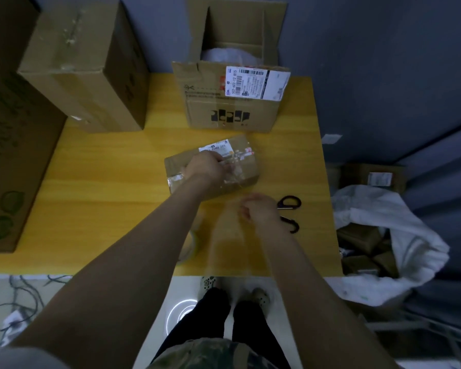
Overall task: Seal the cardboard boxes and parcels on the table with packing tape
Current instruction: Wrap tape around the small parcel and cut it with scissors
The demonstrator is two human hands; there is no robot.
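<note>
Head view, looking down at the yellow table (104, 187). The small parcel (175, 166) lies flat near the middle, its label turned to the far side. The left hand (205, 166) is planted palm-down on top of it. Its fingers (220, 161) lie close together and reach toward the right, onto the shiny clear tape (236, 173) that crosses the parcel's top, so the parcel is directly under them.

The right hand (258, 210) hovers just off the parcel's near right corner, apart from the cardboard, fingers curled inward. A thin pale line runs from the parcel's edge toward that hand, and there is a blurred glassy streak below it. Whether the fingers are pinching tape I can't tell.

The tape roll (189, 246) peeks out beside the left forearm, near the front edge. The black-handled scissors (290, 209) lie just right of the right hand. Behind the parcel stands an open box (229, 113) with a shipping label. A closed box (85, 62) sits at the far left.
</note>
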